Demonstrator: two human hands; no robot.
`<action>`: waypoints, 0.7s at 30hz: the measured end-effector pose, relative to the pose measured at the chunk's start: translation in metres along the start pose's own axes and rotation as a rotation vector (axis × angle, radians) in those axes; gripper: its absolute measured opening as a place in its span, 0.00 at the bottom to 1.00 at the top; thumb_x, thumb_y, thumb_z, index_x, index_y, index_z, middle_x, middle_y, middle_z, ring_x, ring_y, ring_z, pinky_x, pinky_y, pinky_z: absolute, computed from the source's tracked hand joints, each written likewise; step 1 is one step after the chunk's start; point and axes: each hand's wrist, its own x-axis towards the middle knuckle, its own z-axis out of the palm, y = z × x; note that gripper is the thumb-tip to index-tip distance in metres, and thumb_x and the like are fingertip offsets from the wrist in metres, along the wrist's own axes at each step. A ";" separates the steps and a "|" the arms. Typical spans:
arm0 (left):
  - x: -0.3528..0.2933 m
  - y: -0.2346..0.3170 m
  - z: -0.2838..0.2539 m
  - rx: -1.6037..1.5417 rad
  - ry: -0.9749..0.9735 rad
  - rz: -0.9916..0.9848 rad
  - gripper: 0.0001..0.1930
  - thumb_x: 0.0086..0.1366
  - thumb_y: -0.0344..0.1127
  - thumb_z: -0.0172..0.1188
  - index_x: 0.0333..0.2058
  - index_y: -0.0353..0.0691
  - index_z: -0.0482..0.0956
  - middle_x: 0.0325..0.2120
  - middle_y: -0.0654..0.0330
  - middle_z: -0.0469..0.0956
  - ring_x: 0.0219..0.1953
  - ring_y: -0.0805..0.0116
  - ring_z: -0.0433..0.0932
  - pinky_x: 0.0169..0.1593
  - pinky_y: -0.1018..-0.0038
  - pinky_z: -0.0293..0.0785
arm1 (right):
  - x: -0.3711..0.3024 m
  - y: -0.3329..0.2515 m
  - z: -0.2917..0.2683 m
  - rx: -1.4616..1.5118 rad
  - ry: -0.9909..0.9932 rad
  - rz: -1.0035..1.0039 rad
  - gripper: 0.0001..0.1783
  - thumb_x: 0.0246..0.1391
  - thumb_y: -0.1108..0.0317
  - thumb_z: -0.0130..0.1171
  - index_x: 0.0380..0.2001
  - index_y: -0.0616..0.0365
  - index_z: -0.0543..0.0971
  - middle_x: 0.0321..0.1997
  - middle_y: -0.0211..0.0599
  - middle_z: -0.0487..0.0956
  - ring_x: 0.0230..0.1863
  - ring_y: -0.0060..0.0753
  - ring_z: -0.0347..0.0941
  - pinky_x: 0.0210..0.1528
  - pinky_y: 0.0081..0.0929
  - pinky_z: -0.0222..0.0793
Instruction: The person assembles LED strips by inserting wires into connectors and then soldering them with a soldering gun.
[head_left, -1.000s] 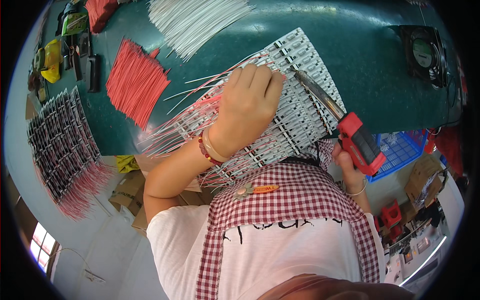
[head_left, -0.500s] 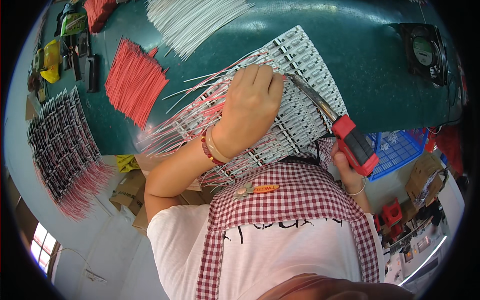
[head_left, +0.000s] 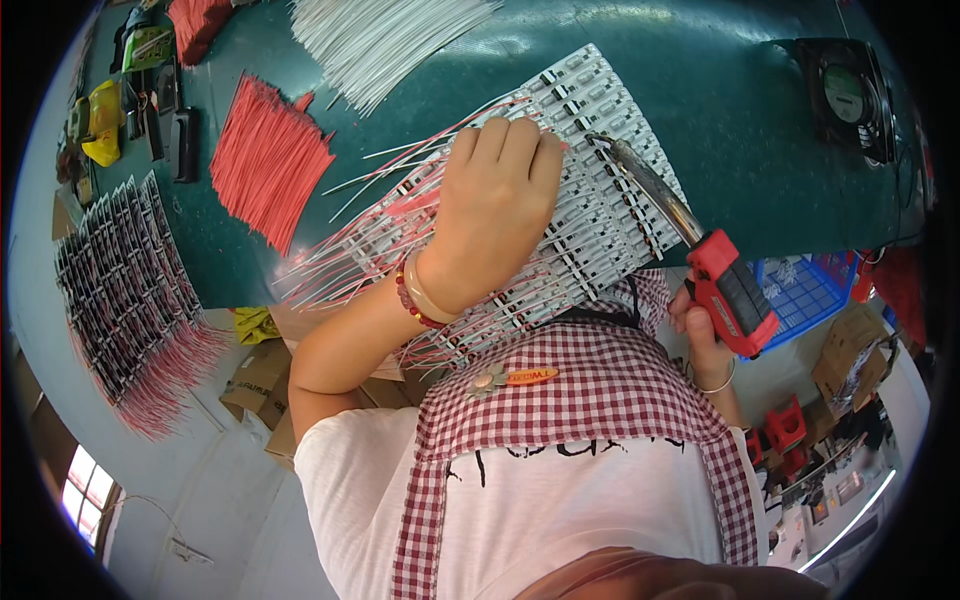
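Observation:
A white panel of small circuit boards lies tilted across the bench's near edge, with red and white wires trailing from its left part. My left hand rests over the panel, knuckles up, fingers curled and pinched on a red wire whose end peeps out by the fingertips. The rest of what that hand grips is hidden under it. In my right hand is a red and black soldering iron, held by its handle. Its bent metal tip sits over the boards, a short way right of my left fingers, apart from the wire.
Piles of red wires and white wires lie on the green bench. At the left hang wired boards. A black device with a round dial stands at the far right; below the bench is a blue crate.
The soldering iron has shifted right, its tip moving from beside my left fingertips to a spot further along the boards. My left hand has moved slightly left and away from me.

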 end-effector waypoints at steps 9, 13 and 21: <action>-0.009 0.006 0.004 -0.105 0.002 0.014 0.08 0.53 0.27 0.60 0.33 0.33 0.79 0.27 0.58 0.68 0.31 0.63 0.69 0.35 0.69 0.66 | -0.008 0.006 -0.004 0.018 -0.054 0.153 0.17 0.55 0.59 0.64 0.38 0.64 0.82 0.30 0.33 0.81 0.30 0.29 0.77 0.36 0.26 0.73; -0.008 0.009 0.007 -0.116 0.036 -0.018 0.10 0.50 0.25 0.62 0.34 0.36 0.82 0.24 0.60 0.67 0.29 0.63 0.70 0.34 0.68 0.68 | -0.011 0.013 -0.003 -0.039 -0.028 0.122 0.16 0.54 0.60 0.64 0.37 0.63 0.82 0.30 0.36 0.81 0.29 0.30 0.78 0.34 0.26 0.73; -0.006 0.009 0.005 -0.087 0.000 -0.009 0.04 0.55 0.28 0.61 0.27 0.33 0.76 0.25 0.57 0.67 0.30 0.62 0.69 0.35 0.68 0.67 | -0.007 0.014 -0.007 -0.241 -0.080 0.025 0.14 0.50 0.64 0.66 0.35 0.63 0.82 0.30 0.37 0.81 0.29 0.32 0.79 0.31 0.28 0.73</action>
